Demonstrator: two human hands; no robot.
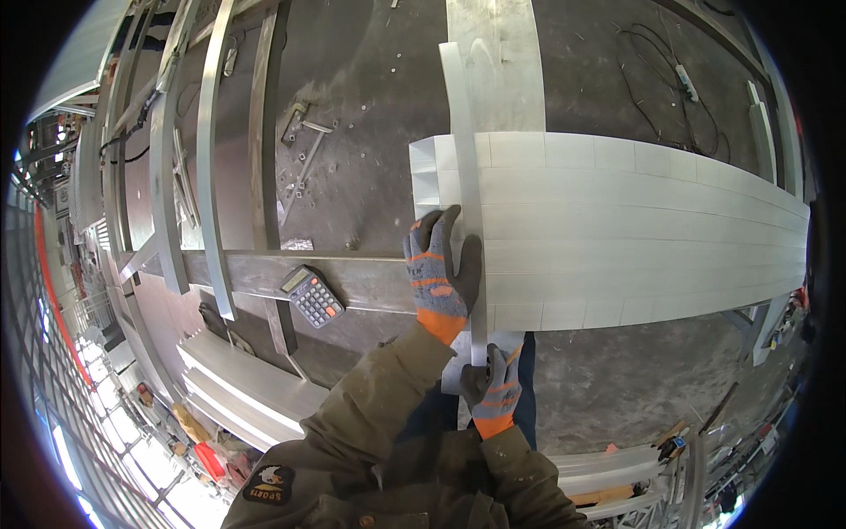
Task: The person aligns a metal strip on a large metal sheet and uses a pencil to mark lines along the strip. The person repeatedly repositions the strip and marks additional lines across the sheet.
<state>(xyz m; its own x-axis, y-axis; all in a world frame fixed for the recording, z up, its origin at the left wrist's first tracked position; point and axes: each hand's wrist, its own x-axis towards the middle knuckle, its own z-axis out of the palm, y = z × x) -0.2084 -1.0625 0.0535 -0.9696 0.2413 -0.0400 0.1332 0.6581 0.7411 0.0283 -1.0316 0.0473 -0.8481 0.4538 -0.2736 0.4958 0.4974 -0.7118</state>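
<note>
Your metal strip (473, 189) lies crosswise over the silver-white panel (634, 220), close to the panel's left end, and runs past both of its long edges: the far end juts over a pale board (509, 70) beyond the panel, while the near end sticks out toward your body. Your left hand (435, 280) is at the panel's left end, fingers spread away from the thumb, which lies over the strip; I cannot tell how hard it presses. Your right hand (496, 391), just off the panel's near edge, has thumb and fingers clamped on the strip's near end. For moving, grey floor (617, 379) opens along the panel's near side, to the right of your right hand. More of it spreads beyond the panel, with small scraps (294, 122) at the far left and a corded pale block (686, 81) at the far right. Left of the panel, a dull steel beam (379, 282) runs outward, a boxy dark calculator (313, 295) lying tilted across its near edge. The strip is narrow, flat-faced and smooth; the panel has a satin sheen, scored by long lines and short crosswise ones, its left end breaking into shiny angled facets. Your gloves are grey knit with orange bands and dark-coated fingers.
</note>
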